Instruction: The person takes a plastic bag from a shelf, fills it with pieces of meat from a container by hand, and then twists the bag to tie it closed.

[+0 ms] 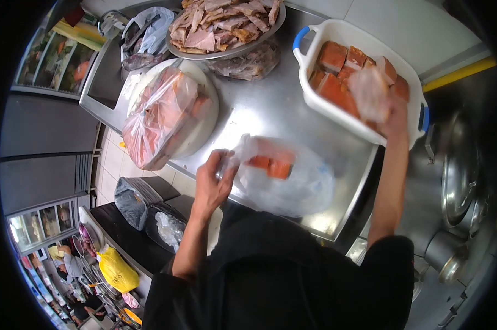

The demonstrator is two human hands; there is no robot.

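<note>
Left hand (213, 179) is closed on the mouth of the clear plastic bag (284, 179), which lies on the steel counter (259, 104). Right hand (383, 104), blurred, grips a meat piece (369, 91) over the white tub (358, 38). Spillage is risked if the bag mouth sags.

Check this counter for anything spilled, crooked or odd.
Nothing spilled. One thing stands out: the white tub of orange meat overhangs the steel counter's right edge, where the right hand reaches in. The left hand holds a plastic bag open.
</note>
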